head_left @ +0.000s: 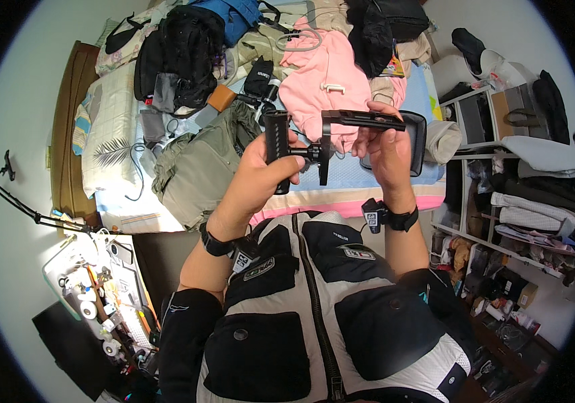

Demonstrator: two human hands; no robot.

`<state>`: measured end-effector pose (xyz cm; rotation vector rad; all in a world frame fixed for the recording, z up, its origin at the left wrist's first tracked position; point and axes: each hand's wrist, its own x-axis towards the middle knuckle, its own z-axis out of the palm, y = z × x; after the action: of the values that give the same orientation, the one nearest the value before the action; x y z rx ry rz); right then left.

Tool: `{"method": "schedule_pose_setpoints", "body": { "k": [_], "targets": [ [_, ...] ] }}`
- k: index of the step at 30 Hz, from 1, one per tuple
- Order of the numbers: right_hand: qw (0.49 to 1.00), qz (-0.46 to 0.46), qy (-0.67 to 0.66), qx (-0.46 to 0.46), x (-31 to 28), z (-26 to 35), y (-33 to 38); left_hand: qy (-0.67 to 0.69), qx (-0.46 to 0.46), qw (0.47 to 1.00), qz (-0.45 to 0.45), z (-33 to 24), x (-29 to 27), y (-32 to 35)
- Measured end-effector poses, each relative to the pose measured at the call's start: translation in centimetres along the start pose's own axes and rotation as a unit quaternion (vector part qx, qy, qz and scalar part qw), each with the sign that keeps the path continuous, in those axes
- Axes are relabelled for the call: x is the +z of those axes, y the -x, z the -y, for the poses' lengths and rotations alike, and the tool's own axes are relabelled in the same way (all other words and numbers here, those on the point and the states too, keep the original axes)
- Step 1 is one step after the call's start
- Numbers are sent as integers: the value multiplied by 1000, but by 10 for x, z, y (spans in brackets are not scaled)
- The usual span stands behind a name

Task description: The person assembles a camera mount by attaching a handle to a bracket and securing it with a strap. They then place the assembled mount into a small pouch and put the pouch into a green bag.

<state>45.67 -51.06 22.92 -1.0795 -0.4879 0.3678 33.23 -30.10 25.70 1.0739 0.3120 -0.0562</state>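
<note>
In front of my chest I hold a black L-shaped bracket (325, 144) joined by a short clamp (307, 153) to a black side handle (276, 134). My left hand (250, 171) wraps round the handle, its thumb lying across toward the clamp. With my right hand (392, 151) I grip the far end of the bracket's long flat arm, the fingers behind it and partly hidden. The whole piece is up in the air above the bed's near edge. Just behind my right hand lies a black open case (417, 151), partly covered by the hand.
Clothes and bags crowd the bed: a pink garment (321, 74), olive trousers (200, 158), a black backpack (190, 54) and a brown box (221, 98). At right stand shelves (465, 168) of folded clothes. A cluttered desk (99, 295) with a black jointed arm (29, 211) is at left.
</note>
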Motion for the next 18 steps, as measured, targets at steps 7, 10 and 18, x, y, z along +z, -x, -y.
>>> {"method": "schedule_pose_setpoints", "body": {
  "k": [7, 10, 18],
  "targets": [
    [983, 140, -37, 112, 36, 2, 17, -140, 162, 977, 17, -13, 8, 19],
    [979, 158, 125, 15, 53, 3, 17, -199, 218, 955, 30, -13, 7, 21],
    [950, 158, 224, -148, 64, 18, 9, -267, 386, 881, 56, -15, 6, 18]
  ]
}}
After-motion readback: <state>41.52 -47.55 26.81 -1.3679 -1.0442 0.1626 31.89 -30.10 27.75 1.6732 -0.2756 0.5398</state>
